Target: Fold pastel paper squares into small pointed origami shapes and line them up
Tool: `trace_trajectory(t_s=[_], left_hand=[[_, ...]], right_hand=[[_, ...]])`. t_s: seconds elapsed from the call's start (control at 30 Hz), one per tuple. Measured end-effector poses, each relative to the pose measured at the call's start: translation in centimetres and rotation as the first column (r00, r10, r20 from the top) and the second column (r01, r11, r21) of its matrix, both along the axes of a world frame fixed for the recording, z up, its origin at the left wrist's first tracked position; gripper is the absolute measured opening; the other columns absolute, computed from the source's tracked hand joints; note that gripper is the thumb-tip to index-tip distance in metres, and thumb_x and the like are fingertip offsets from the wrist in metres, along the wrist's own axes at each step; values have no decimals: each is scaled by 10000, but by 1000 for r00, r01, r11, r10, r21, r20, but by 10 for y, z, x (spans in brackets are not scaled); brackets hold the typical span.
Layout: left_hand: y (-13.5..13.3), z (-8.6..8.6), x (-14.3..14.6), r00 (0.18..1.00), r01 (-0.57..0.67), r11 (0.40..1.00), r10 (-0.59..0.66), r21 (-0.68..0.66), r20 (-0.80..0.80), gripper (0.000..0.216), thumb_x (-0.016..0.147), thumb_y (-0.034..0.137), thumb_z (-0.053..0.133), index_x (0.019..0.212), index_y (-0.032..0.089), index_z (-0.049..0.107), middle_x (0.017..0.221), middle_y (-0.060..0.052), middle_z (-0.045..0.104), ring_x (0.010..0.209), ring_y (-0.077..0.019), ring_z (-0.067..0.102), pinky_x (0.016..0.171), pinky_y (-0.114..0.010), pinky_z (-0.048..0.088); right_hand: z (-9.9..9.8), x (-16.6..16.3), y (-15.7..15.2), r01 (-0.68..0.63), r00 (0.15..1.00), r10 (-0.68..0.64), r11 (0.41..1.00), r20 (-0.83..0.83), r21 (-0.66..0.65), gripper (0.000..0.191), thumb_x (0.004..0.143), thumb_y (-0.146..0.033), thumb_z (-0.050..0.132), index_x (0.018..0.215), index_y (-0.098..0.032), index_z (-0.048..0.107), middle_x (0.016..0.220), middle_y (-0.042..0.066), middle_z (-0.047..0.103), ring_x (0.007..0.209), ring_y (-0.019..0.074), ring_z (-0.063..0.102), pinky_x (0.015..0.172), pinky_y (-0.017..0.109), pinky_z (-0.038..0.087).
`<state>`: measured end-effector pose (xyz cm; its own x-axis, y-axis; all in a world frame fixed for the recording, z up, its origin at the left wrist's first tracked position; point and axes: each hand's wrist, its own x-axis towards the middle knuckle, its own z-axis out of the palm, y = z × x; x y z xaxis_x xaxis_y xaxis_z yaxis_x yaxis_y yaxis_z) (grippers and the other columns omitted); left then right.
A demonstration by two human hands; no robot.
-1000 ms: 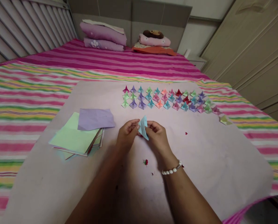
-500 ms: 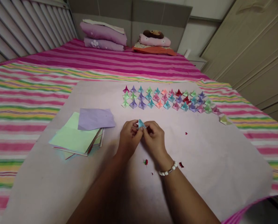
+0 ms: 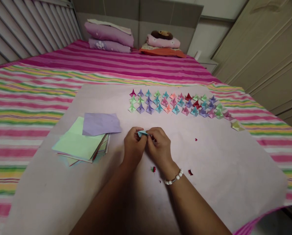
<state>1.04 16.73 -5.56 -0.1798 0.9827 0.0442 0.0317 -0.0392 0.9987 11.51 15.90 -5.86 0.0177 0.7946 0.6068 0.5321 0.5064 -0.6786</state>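
My left hand (image 3: 133, 146) and my right hand (image 3: 158, 145) meet over the pale mat (image 3: 234, 169), both pinched on a small folded light-blue paper (image 3: 142, 133). Only its top edge shows between the fingertips. A white bead bracelet (image 3: 173, 178) circles my right wrist. To the left lies a stack of coloured paper squares (image 3: 80, 143) with a lilac sheet (image 3: 100, 123) on top. Beyond my hands, rows of several small folded paper shapes (image 3: 175, 104) stand on the mat.
The mat lies on a bed with a pink, green and yellow striped cover (image 3: 25, 98). Folded pillows (image 3: 109, 36) and a plush item (image 3: 163, 40) sit at the headboard. Tiny red scraps (image 3: 153, 169) lie near my wrists. A wardrobe (image 3: 266, 55) stands on the right.
The blue paper stood upright between my fingers a second ago; now it is pressed down flat and mostly hidden. Both hands have closed together and shifted slightly left.
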Motion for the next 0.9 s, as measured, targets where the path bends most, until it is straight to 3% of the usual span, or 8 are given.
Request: trace_trajectory(t_s=[0.17,0.3,0.47,0.57,0.67,0.77,0.9], left_hand=[[0,-4,0,997,37,999,-38,15,60,232,708,183,608,940,180,603,726,7,622,600,-124,563,576,-229,443],[2,-5,-1,996,61,996,-65,59,55,255,731,232,643,983,190,636,839,-26,650,612,-124,565,577,-234,450],[4,-6,-1,991,134,983,-133,122,-20,406,718,251,686,1112,208,592,1125,-74,590,612,-93,556,577,-236,467],[4,-7,-2,987,148,973,-132,177,-96,492,726,227,680,1194,221,529,1215,-91,543,645,-93,567,622,-247,482],[4,-6,-5,970,205,937,-157,283,-184,379,775,216,628,1146,226,550,1281,-101,484,737,-117,585,671,-265,497],[3,-3,-8,925,333,879,-235,341,-298,220,828,190,544,1033,218,622,1311,-110,452,969,-188,578,760,-294,502],[3,0,-11,862,463,815,-324,348,-390,312,778,81,530,1040,216,633,1288,-118,474,1069,-211,552,829,-325,492]], right_hand=[[1,0,0,14,997,-17,999,-71,-42,198,823,-127,488,865,-228,654,893,60,631,818,194,591,682,334,487],[1,1,3,22,967,-62,986,-249,-163,109,792,-186,559,797,-219,662,823,33,626,699,160,560,615,296,462],[1,7,9,-116,797,-137,921,-588,-372,86,702,-248,656,775,-205,671,659,-10,624,582,138,528,557,271,434],[5,9,10,-162,738,-162,900,-655,-405,79,665,-234,668,733,-198,684,610,-23,625,556,132,521,548,268,424],[7,11,10,-173,707,-176,896,-685,-409,67,647,-207,661,708,-197,687,589,-29,618,544,127,510,536,262,412],[6,12,10,-192,674,-175,896,-717,-399,83,638,-185,651,709,-197,692,581,-33,611,535,121,497,532,259,396],[6,14,12,-212,630,-193,889,-752,-406,105,623,-162,637,704,-193,695,584,-32,611,542,121,498,541,261,386]])
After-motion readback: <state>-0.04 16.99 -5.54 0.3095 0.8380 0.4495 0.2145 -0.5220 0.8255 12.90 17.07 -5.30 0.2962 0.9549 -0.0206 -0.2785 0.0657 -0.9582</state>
